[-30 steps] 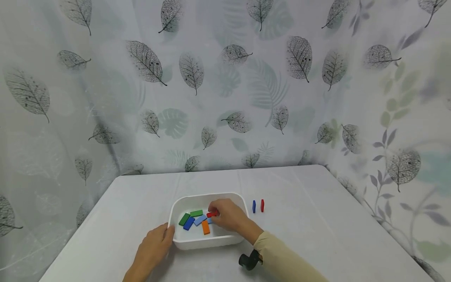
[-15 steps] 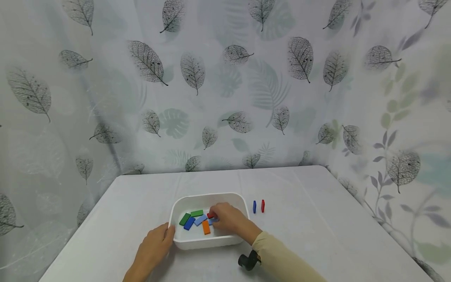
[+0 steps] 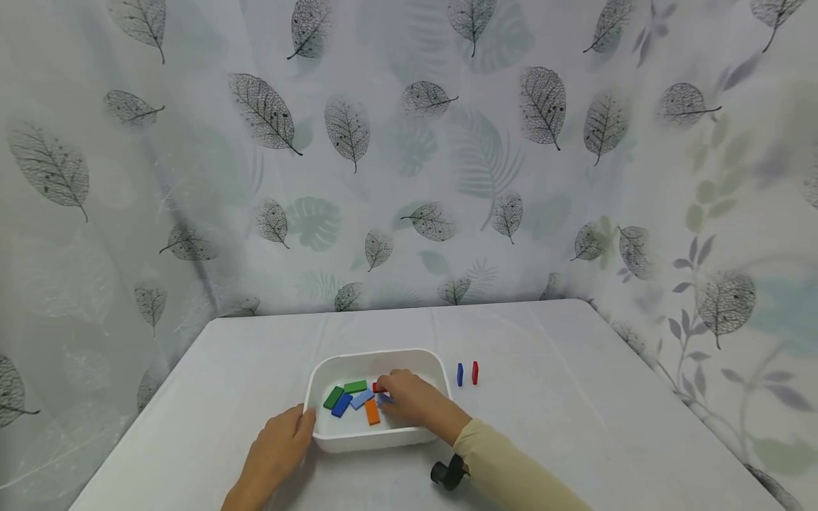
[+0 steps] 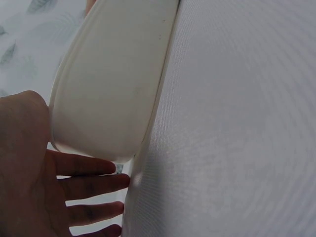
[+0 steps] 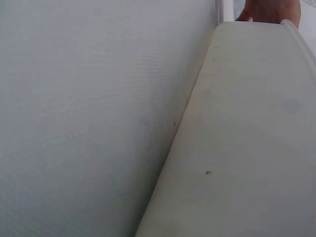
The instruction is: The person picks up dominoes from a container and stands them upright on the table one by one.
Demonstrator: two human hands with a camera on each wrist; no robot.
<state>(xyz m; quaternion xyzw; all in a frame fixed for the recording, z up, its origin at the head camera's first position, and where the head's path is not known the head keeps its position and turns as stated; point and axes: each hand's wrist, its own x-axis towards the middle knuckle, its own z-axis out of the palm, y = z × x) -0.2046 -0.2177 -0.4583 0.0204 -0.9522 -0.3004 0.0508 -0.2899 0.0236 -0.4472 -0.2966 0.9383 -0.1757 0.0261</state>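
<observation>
In the head view, a white plastic tray point(image 3: 358, 443) holds several small flat rectangular blocks. My left hand point(image 3: 276, 448) rests against its left end; the left wrist view shows the thumb side at the rim and straight fingers point(image 4: 94, 186) by the end wall. Inside the tray, my right hand point(image 3: 412, 399) reaches down with bent fingers at a light blue block point(image 3: 385, 399) and seems to pinch it; its fingertips are partly hidden. A red block point(image 3: 377, 387) lies just beyond those fingers. The right wrist view shows mostly the tray's outer wall point(image 5: 247, 123).
Green point(image 3: 355, 387), dark blue point(image 3: 341, 405), another light blue point(image 3: 362, 399) and orange point(image 3: 372, 412) blocks lie left of the right hand. On the white table point(image 3: 543, 426), a blue block point(image 3: 460, 375) and a red block point(image 3: 475, 372) stand upright right of the tray.
My right hand has shifted slightly and its fingers have moved from by the red block to the light blue one, covering more of the red. The left hand stays at the tray.
</observation>
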